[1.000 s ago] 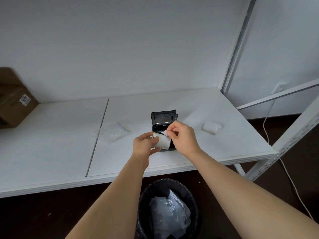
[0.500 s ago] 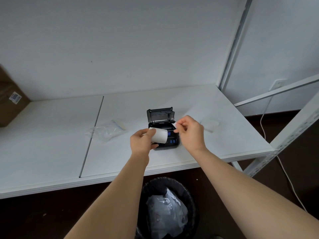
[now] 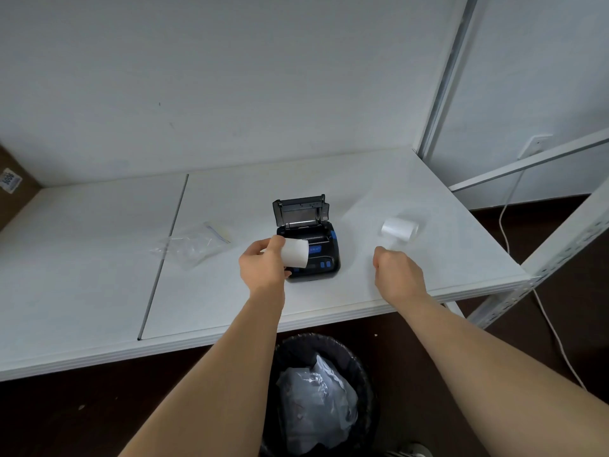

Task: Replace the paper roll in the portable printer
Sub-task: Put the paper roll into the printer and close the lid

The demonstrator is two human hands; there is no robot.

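Observation:
The black portable printer (image 3: 324,257) sits mid-table with its lid (image 3: 300,211) raised toward the wall. My left hand (image 3: 262,267) grips a white paper roll (image 3: 295,253) just over the printer's front left corner, so it hides part of the body. My right hand (image 3: 397,275) is to the right of the printer with fingers curled, and its fingertips seem to pinch a small white paper scrap (image 3: 391,246). A second white roll (image 3: 400,228) lies blurred on the table just beyond that hand.
A clear zip bag (image 3: 194,242) lies left of the printer, near the seam in the white table (image 3: 329,311). A cardboard box (image 3: 10,189) stands at the far left. Under the table's front edge is a black bin (image 3: 324,397). Shelf uprights (image 3: 441,77) and a white cable (image 3: 504,225) stand right.
My right hand pulled away from the roll in my left hand and moved right, toward the second roll. The left hand kept hold of its roll.

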